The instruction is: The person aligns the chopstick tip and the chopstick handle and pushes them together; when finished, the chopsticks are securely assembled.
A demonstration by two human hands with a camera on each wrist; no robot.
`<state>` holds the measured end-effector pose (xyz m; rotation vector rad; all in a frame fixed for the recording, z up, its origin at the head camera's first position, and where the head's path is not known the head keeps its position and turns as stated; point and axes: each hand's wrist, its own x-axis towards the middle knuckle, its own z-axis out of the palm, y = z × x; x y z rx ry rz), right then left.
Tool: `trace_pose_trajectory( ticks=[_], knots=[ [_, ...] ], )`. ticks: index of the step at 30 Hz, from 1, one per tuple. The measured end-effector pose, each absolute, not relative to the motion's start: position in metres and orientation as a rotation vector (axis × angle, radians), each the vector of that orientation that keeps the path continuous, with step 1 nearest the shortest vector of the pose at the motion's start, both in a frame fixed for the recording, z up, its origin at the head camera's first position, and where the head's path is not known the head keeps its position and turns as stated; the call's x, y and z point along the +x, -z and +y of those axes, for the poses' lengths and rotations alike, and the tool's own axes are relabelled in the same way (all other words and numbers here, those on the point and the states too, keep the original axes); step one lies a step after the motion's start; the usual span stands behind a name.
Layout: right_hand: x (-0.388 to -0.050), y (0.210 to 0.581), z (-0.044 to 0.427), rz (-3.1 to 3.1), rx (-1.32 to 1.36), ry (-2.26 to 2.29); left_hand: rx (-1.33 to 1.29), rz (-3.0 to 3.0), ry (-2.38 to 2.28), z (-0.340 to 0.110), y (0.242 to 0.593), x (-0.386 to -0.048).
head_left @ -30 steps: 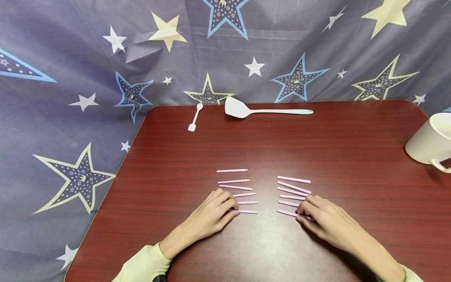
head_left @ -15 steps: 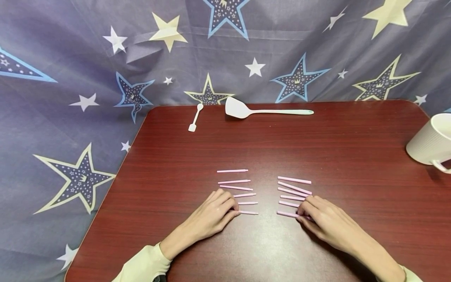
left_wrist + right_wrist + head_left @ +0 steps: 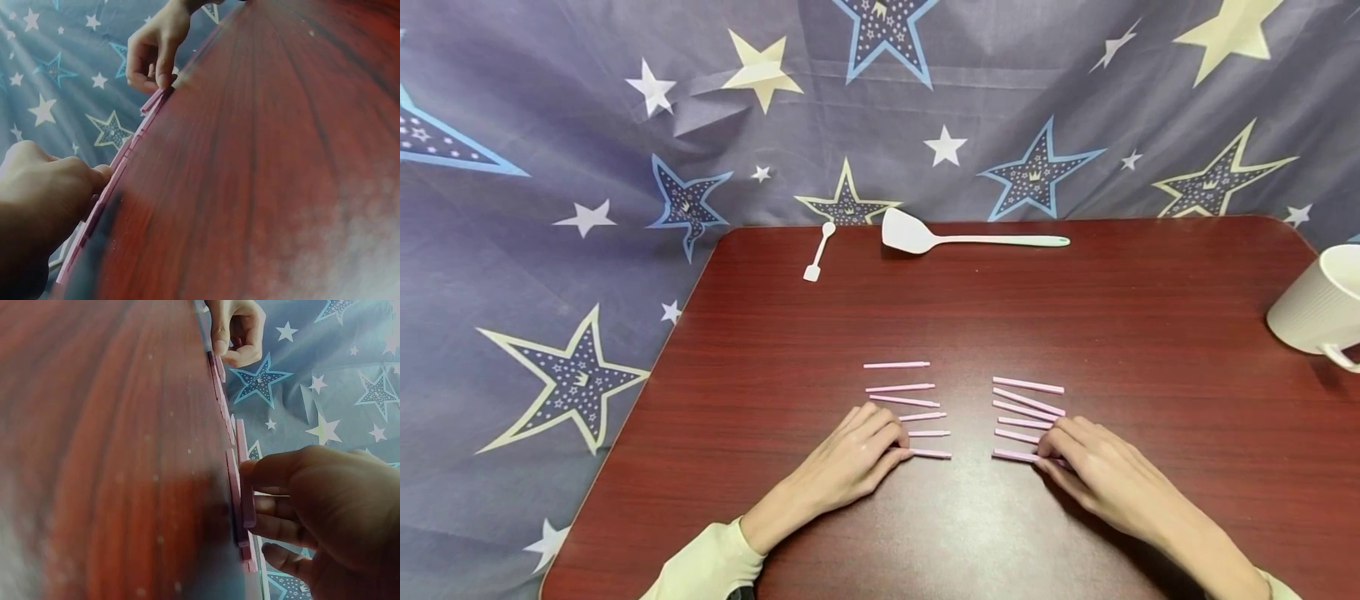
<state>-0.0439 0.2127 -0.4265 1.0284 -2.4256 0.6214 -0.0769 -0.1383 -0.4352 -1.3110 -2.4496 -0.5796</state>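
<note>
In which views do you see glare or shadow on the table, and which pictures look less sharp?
Head view: fairly sharp, with pale glare on the near middle of the table, a dark shadow below the right forearm, and clear-edged pink sticks; left wrist view: whitish glare at lower right, soft wood grain; right wrist view: fainter pale patch at lower left, blurred wood grain.

The head camera looks forward and down on the tabletop [image 3: 820, 317], toward the starry cloth [image 3: 992, 50]; the wrist cameras sit low and close, facing inward from opposite sides. All three share the pink sticks [image 3: 1028, 385].
</note>
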Motion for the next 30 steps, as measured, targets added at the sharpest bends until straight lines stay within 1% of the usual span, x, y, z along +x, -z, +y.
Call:
trace_pose_trajectory(
  ticks=[16, 30],
  knots=[
    [-0.045, 0.415, 0.215, -2.429, 1.017, -0.6, -1.33, -2.357, 0.603, -0.137, 0.427, -0.076],
    [-0.046, 0.405, 0.218, -2.423, 1.012, -0.58, -1.336, -2.305, 0.559, -0.137, 0.409, -0.078]
  ],
)
